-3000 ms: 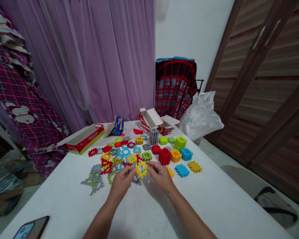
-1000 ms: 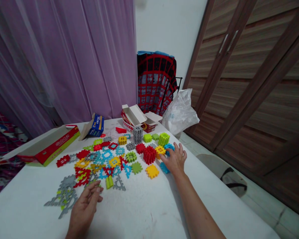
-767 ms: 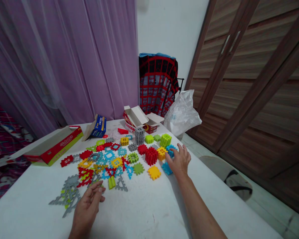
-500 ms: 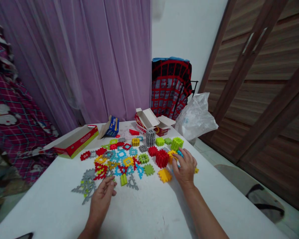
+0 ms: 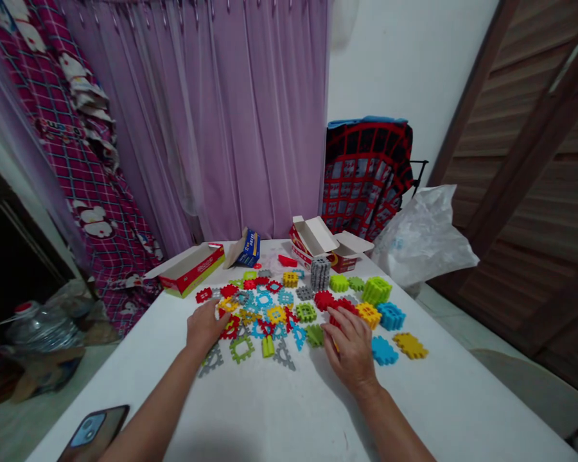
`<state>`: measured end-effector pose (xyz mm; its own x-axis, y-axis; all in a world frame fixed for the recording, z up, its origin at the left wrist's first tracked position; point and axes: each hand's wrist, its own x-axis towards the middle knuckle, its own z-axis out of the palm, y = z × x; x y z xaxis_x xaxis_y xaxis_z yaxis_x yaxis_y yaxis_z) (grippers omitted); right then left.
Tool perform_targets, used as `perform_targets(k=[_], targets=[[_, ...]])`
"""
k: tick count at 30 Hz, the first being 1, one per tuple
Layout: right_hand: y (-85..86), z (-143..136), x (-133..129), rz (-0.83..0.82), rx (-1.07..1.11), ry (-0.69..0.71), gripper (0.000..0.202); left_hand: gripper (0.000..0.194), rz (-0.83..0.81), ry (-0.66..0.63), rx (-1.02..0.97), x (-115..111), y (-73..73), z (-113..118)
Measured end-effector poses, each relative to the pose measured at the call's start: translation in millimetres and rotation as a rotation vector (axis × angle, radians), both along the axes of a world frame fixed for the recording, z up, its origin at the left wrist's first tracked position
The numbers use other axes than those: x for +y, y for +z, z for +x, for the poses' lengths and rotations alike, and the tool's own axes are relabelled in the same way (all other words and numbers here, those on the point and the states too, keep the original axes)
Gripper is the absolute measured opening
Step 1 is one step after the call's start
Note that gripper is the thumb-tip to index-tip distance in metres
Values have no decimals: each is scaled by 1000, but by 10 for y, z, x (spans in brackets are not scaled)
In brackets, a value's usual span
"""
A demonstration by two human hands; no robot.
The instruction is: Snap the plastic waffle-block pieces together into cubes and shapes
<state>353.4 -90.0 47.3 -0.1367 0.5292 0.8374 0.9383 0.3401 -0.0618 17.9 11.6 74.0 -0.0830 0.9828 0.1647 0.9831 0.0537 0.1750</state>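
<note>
My left hand reaches over the left side of the loose plastic pieces, beside red pieces; its fingertips are partly hidden, so its hold is unclear. My right hand is over the red stack, fingers apart, mostly covering a yellow piece. A green piece lies just left of it. To its right are a blue piece, a yellow piece, a blue stack, a yellow stack and a green stack. A grey stack stands behind.
Open boxes stand at the back: a red and green one, a blue one and red ones. A plastic bag hangs at the right edge. A phone lies at the front left of the table.
The view has turned left. My right hand has moved left from the blue stack to the red stack. My left hand has moved forward onto the pieces at the left.
</note>
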Motion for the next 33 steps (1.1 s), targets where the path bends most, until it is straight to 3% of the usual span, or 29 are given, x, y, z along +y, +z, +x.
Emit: perform_targets(k=[4,9,17,20,22,24,27,30,33], targets=[[-44,42,12,-7,-18,1,19,58,-67,28,50,211,46,64],[-57,19,22,21,28,26,17,52,-149,44,83,321,110,144],[-11,6,9,57,66,53,16,58,-71,13,-32,104,256,-65],[-15,-46,15,41,98,81,19,57,-141,-60,-172,-70,274,-43],[-20,-124,17,14,136,126,21,66,-237,-150,-356,-211,258,78],[-17,-229,9,-38,191,184,26,76,-409,-232,-743,-361,230,262],[9,-383,-20,-148,322,263,33,74,-752,-296,-1285,-559,199,554],[64,-471,-55,-266,479,330,30,68,-943,-344,-1415,-678,196,761],[124,-499,-87,-396,630,390,22,66,-1000,-387,-1440,-724,201,864]])
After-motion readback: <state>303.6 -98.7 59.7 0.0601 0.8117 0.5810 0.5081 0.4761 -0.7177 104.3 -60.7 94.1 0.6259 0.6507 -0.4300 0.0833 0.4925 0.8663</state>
